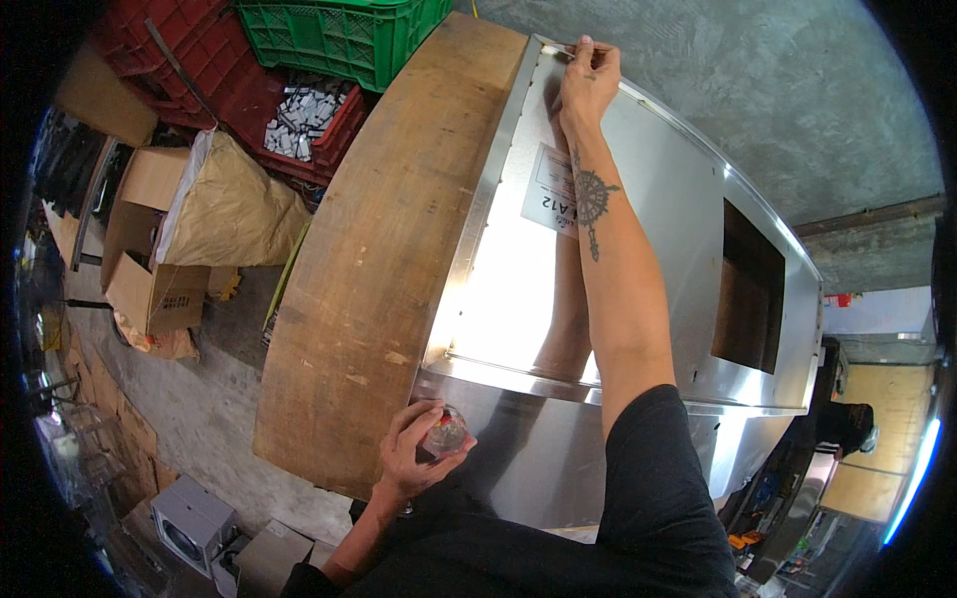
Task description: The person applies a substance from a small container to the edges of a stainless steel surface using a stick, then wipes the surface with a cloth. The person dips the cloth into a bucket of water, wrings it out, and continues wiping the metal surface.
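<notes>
My left hand [407, 453] is closed round a clear, round plastic container [446, 435] with some red on it. It is held just off the near left corner of a shiny sheet-metal panel [653, 169]. The panel has raised, folded edges and a rectangular cut-out [748, 284] toward its right side. My right arm reaches across the panel. At the far edge, near its far left corner, my right hand [590, 85] has its fingers pinched together. What they hold, if anything, is too small to make out. A printed label [551, 189] lies partly behind the right forearm.
The panel rests on a wooden tabletop [374, 239]. Left of it stand a green crate [344, 40], a red crate [339, 135] of small pale pieces, an opened cardboard box [150, 284] and a tan sack [234, 204]. A concrete wall [788, 90] rises behind.
</notes>
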{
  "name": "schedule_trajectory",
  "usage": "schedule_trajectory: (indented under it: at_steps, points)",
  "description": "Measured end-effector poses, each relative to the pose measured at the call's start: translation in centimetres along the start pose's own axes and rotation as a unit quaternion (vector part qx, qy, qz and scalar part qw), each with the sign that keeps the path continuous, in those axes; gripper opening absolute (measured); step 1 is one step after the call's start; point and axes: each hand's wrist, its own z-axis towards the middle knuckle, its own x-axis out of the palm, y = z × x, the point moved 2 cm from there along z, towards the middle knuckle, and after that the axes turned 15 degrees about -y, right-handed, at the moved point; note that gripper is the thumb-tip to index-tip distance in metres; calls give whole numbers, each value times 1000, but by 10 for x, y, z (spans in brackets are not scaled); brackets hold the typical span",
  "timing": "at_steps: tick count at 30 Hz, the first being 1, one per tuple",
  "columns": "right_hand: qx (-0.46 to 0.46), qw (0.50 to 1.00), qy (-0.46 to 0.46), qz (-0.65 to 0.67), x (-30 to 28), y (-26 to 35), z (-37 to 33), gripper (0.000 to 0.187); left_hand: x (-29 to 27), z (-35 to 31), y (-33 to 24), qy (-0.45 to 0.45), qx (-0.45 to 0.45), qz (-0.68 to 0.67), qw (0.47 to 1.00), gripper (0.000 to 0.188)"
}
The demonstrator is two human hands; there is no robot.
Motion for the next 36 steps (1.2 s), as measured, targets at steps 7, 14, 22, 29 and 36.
schedule_trajectory:
  at_steps: [7, 14, 22, 29, 36]
  points:
    - [4, 1000, 7, 1, 0, 10, -5, 26, 0, -1, 1, -11, 8, -7, 1000, 80]
    - [2, 1000, 7, -6, 0, 3, -1, 26, 1, -1, 1, -12, 6, -14, 1000, 80]
    - [-6, 1000, 2, -1, -1, 8, -4, 26, 1, 0, -1, -15, 5, -14, 1000, 80]
    - [11, 1000, 4, 3, -1, 9, -4, 26, 1, -1, 0, -14, 3, -17, 1000, 79]
    - [0, 1000, 1, -23, -1, 8, -4, 26, 0, -1, 0, -14, -1, -22, 1000, 81]
